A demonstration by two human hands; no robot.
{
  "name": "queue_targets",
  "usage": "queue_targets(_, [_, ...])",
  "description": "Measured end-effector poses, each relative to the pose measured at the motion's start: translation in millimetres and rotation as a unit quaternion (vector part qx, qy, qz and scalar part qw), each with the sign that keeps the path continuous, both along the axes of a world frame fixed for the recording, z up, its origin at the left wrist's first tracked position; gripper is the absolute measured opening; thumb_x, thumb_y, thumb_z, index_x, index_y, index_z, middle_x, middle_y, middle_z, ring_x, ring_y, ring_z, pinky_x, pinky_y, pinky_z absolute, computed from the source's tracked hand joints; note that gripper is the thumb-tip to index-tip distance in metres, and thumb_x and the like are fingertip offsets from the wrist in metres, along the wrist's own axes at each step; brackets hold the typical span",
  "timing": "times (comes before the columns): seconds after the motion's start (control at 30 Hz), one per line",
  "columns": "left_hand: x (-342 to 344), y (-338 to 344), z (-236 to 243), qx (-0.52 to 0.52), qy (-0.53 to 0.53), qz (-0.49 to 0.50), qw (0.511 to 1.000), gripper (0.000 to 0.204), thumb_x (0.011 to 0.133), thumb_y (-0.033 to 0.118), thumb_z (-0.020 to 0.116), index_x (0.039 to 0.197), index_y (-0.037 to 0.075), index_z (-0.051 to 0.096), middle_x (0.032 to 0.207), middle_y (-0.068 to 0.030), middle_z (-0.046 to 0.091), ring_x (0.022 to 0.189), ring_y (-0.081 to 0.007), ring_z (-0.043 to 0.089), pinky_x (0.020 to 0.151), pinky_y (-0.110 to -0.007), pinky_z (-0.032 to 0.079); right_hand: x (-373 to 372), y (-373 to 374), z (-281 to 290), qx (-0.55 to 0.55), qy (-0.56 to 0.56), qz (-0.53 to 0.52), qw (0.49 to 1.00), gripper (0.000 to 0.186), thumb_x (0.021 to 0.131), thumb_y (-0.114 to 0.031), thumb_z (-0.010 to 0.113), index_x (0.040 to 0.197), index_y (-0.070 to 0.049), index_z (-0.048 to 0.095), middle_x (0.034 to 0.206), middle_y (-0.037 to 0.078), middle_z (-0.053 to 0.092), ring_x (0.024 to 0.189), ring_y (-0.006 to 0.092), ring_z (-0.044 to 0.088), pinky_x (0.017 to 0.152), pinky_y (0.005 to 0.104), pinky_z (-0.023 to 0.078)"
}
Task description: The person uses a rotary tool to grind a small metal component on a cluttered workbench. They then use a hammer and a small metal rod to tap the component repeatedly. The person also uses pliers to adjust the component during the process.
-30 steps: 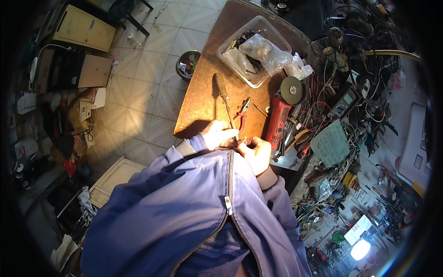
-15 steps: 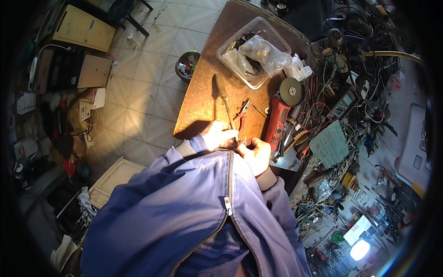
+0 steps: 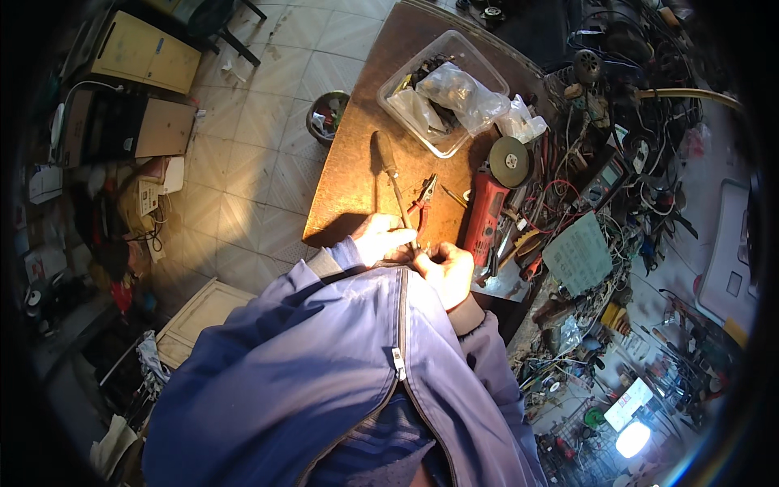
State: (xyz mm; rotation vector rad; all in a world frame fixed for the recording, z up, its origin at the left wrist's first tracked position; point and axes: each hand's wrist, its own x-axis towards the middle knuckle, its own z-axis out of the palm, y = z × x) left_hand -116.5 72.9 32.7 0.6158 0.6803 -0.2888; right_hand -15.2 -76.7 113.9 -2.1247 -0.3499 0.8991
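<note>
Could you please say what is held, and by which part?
The left hand holds a tool low on its shaft; the right hand hides its grip.

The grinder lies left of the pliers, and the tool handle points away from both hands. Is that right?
Not quite: the head view shows the grinder right of the pliers. The tool handle does point away from the left hand and right hand.

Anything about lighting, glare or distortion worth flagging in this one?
Head view: warm light nearly washes out the left hand and right hand; detail between the hands is unclear; the long-handled tool casts a shadow leftward on the tabletop; the lamp at lower right is blown out, with bluish flare near the rim; fisheye corners go black.
</note>
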Motion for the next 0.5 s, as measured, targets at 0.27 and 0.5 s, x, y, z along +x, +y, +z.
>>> queue_targets(0.27, [1, 2, 4, 0.001, 0.010, -0.008, 1.000, 0.028, 0.098, 0.018, 0.069, 0.111, -0.007, 0.065, 0.101, -0.0147, 0.072, 0.090, -0.0208, 0.073, 0.080, -0.033, 0.063, 2, 5, 0, -0.011, 0.036, -0.030, 0.999, 0.027, 0.076, -0.017, 0.075, 0.070, 0.008, 0.065, 0.061, 0.016, 0.065, 0.057, 0.0157, 0.061, 0.055, 0.0362, 0.051])
queue_targets(0.5, [-1, 1, 0, 0.006, 0.005, -0.014, 1.000, 0.026, 0.100, 0.017, 0.067, 0.113, -0.006, 0.064, 0.101, -0.0137, 0.072, 0.089, -0.0215, 0.072, 0.080, -0.033, 0.062, 0, -3, -3, 0.001, 0.024, -0.021, 0.999, 0.029, 0.078, -0.018, 0.075, 0.069, 0.007, 0.064, 0.061, 0.017, 0.064, 0.057, 0.0144, 0.059, 0.054, 0.0358, 0.049])
